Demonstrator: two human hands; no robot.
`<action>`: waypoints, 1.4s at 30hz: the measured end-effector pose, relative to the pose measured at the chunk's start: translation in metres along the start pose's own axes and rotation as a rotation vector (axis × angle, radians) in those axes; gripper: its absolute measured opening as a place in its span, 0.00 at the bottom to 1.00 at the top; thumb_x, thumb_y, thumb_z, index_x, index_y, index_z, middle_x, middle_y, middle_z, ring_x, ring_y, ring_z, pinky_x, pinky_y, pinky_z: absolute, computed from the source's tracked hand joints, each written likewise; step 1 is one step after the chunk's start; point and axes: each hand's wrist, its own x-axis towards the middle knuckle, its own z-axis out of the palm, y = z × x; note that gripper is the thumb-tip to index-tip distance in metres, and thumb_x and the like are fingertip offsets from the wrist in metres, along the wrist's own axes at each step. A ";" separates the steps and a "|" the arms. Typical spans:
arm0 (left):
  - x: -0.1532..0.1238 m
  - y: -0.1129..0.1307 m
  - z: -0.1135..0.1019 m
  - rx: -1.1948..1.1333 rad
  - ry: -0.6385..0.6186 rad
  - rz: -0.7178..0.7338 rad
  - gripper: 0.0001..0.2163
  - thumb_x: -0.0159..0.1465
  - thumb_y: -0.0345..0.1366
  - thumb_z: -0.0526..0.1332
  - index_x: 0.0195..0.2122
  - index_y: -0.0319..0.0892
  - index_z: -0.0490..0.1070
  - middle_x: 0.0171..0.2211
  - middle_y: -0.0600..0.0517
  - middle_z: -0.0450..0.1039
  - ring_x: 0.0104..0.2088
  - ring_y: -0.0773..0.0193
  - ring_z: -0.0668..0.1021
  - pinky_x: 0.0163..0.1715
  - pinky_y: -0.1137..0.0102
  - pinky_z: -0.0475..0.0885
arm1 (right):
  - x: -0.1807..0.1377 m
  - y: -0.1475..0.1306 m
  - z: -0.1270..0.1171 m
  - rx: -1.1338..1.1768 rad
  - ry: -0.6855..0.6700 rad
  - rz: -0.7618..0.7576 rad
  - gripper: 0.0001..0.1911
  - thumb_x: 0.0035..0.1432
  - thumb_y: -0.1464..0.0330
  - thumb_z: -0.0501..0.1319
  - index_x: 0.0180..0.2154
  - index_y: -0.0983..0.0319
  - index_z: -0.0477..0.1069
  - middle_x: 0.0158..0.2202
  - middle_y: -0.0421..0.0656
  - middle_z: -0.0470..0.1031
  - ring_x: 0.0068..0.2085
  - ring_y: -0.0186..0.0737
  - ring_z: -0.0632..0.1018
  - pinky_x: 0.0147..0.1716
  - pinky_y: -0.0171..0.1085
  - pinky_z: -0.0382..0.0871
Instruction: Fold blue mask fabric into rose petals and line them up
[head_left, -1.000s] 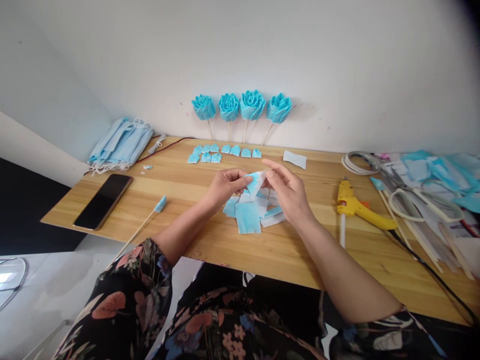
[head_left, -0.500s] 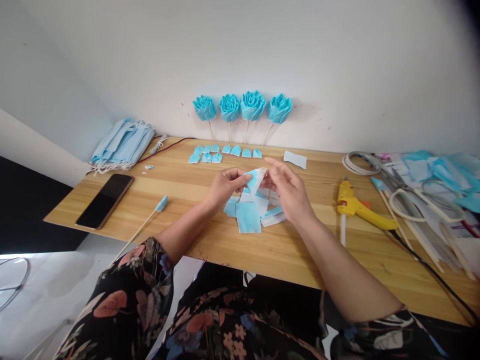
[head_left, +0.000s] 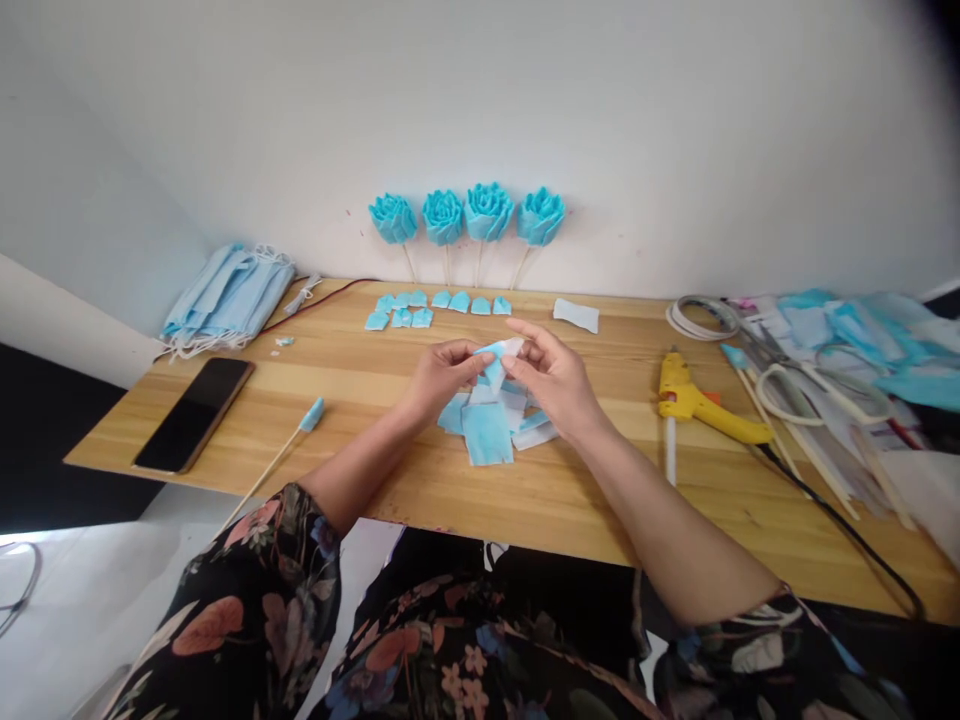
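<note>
My left hand [head_left: 439, 378] and my right hand [head_left: 551, 378] meet above the middle of the wooden table [head_left: 570, 490], both pinching one small light-blue fabric piece [head_left: 496, 360] between thumb and fingertips. Below them lies a loose pile of cut blue and white fabric squares [head_left: 487, 425]. Further back a row of small folded blue petals [head_left: 431, 307] sits on the table. Several finished blue fabric roses on sticks [head_left: 465, 215] lean against the white wall.
A stack of blue face masks [head_left: 221, 295] and a black phone [head_left: 193, 413] lie at the left, with a stick tipped in blue [head_left: 281, 455] nearby. A yellow glue gun [head_left: 701, 405] with its cord, scissors [head_left: 806, 385], sticks and fabric scraps fill the right side. A white fabric piece [head_left: 576, 316] lies behind.
My hands have come closer together on the fabric piece, which is folded down flatter between my fingertips. The view has shifted slightly right and down.
</note>
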 end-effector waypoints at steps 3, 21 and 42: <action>0.003 -0.001 -0.008 -0.019 0.083 0.047 0.15 0.56 0.44 0.69 0.21 0.40 0.70 0.19 0.56 0.69 0.21 0.73 0.68 0.26 0.74 0.64 | 0.003 -0.002 -0.004 -0.078 0.001 -0.048 0.26 0.55 0.64 0.65 0.57 0.57 0.71 0.32 0.37 0.75 0.32 0.34 0.74 0.37 0.38 0.72; 0.009 0.001 -0.014 -0.309 0.156 0.008 0.14 0.55 0.40 0.71 0.22 0.39 0.69 0.19 0.55 0.68 0.21 0.73 0.69 0.24 0.75 0.63 | -0.062 -0.059 -0.183 -1.655 -0.028 0.037 0.21 0.62 0.67 0.55 0.53 0.69 0.72 0.48 0.59 0.79 0.49 0.61 0.78 0.44 0.52 0.72; 0.012 -0.001 -0.010 -0.428 0.065 -0.057 0.16 0.60 0.42 0.69 0.22 0.38 0.67 0.19 0.55 0.69 0.19 0.74 0.69 0.23 0.75 0.62 | -0.033 -0.056 -0.167 -0.638 0.425 -0.026 0.16 0.53 0.58 0.65 0.41 0.61 0.77 0.43 0.50 0.81 0.31 0.41 0.76 0.24 0.37 0.67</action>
